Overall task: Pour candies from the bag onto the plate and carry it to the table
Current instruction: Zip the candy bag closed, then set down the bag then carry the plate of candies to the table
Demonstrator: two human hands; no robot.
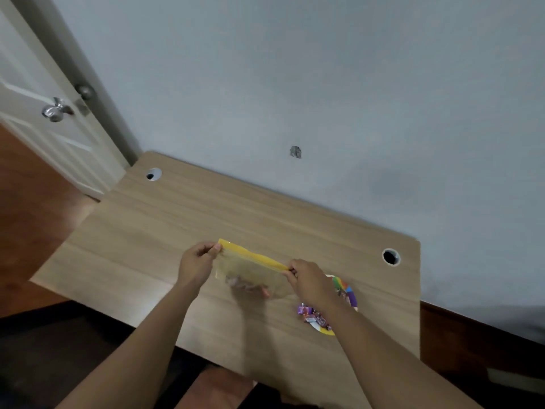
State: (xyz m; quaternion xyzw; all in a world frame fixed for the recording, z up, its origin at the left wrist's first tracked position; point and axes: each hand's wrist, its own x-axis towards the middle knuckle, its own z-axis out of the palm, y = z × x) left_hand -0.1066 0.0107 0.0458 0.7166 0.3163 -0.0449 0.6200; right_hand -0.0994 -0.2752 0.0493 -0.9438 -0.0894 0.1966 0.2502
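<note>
A clear zip bag [250,274] with a yellow seal strip along its top hangs upright just above the wooden desk [182,219]. My left hand [196,262] pinches the strip's left end and my right hand [309,280] pinches its right end. A few wrapped candies lie in the bag's bottom. Right of the bag a paper plate [348,292] with a rainbow rim sits on the desk, partly hidden by my right wrist. Purple and pink wrapped candies [312,315] are piled on the plate's near side.
The desk stands against a pale blue wall. Cable holes sit at the desk's far left corner [153,174] and far right [391,257]. A white door [44,113] with a metal knob is at the left. Wooden floor lies to the left of the desk.
</note>
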